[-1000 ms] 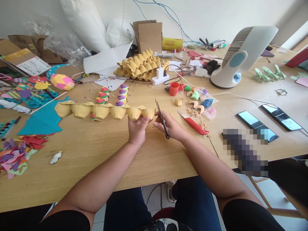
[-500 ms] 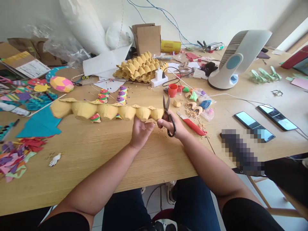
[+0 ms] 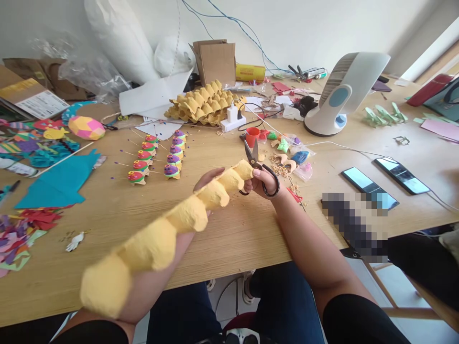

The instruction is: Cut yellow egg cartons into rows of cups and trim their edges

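Observation:
A long yellow egg-carton strip slants from the lower left up to the centre, its near end blurred and lying over my left forearm. Behind its middle, my left hand is partly hidden, with the fingers I can see bent around the strip. My right hand has black-handled scissors on its fingers, and its thumb rests at the strip's far end. The scissor blades are parted and point up, beside that end. Two rows of painted carton pieces, red-green and purple, stand beyond the strip.
Stacked yellow egg cartons, a power strip and a red cup are farther back. At the right are a white fan and two phones. Blue felt and paper scraps lie left.
The strip has swung from level to slanting, its left end coming down and nearer, which uncovers the painted rows. My left hand has turned behind it. The view has shifted slightly.

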`<state>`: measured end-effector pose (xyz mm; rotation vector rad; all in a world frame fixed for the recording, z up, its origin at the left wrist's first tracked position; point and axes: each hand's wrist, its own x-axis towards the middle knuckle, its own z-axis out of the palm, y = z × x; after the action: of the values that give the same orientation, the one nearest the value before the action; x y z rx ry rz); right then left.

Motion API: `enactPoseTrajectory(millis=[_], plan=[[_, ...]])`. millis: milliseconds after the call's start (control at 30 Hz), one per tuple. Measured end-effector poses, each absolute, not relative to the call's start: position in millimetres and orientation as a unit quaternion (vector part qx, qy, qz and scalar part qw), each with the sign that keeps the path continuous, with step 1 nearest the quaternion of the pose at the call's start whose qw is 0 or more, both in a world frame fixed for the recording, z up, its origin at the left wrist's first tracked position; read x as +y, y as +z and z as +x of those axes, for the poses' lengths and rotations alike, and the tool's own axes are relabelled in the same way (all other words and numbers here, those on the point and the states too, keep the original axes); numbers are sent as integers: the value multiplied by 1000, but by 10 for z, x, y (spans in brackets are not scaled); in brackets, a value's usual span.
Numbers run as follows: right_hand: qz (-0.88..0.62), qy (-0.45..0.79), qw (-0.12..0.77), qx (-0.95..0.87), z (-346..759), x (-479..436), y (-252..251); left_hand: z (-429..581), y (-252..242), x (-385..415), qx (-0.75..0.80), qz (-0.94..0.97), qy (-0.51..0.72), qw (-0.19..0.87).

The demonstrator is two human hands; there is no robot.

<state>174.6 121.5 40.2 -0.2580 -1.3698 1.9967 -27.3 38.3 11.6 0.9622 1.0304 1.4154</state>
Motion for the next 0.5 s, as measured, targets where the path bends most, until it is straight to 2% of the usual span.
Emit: enactPoseTrajectory(millis=[100, 233, 333, 500], plan=[[-108, 755, 305, -570, 1853, 1254, 439, -322, 186, 453, 391, 348, 611, 594], [-188, 650, 242, -695, 1968, 1295, 552, -331, 254, 401, 341, 348, 524, 699], [-261, 591, 242, -724, 1994, 1297, 620, -335, 282, 336, 348, 396, 466, 711], [-286, 589, 263, -708, 1927, 1247, 628, -374, 291, 341, 364, 420, 433, 710]])
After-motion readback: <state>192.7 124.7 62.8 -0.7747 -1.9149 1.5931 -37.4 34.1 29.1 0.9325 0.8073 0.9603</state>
